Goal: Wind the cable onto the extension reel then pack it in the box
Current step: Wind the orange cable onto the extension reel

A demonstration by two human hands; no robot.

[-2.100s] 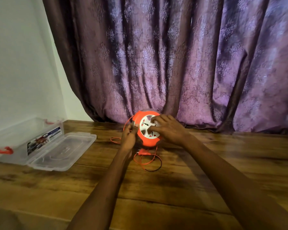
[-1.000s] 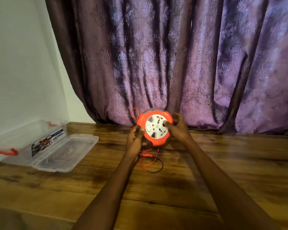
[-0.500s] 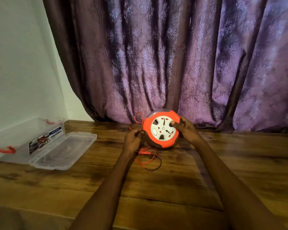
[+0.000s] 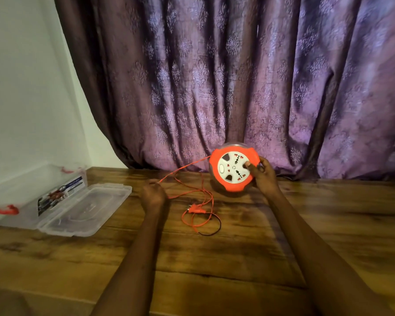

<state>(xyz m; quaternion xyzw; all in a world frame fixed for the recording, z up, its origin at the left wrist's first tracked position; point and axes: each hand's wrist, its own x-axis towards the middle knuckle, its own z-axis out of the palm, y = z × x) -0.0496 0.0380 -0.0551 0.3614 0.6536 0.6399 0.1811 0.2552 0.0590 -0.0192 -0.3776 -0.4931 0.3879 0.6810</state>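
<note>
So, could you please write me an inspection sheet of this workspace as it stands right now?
Surface: wooden table, dark-stained grain.
Job's things: orange reel upright on edge; clear box open at far left, its lid lying flat beside it.
Clutter: nothing seen.
Grippers: left hand pinches the cable; right hand grips the reel's right side.
Cables: orange cable runs taut from the reel to the left hand; slack loops and the plug lie on the table.
Surroundings: purple curtain behind, white wall on the left.

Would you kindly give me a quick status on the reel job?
Left hand pinching cable, right hand gripping reel. Cable part-wound, plug loose on table. Box open, left, path clear.
</note>
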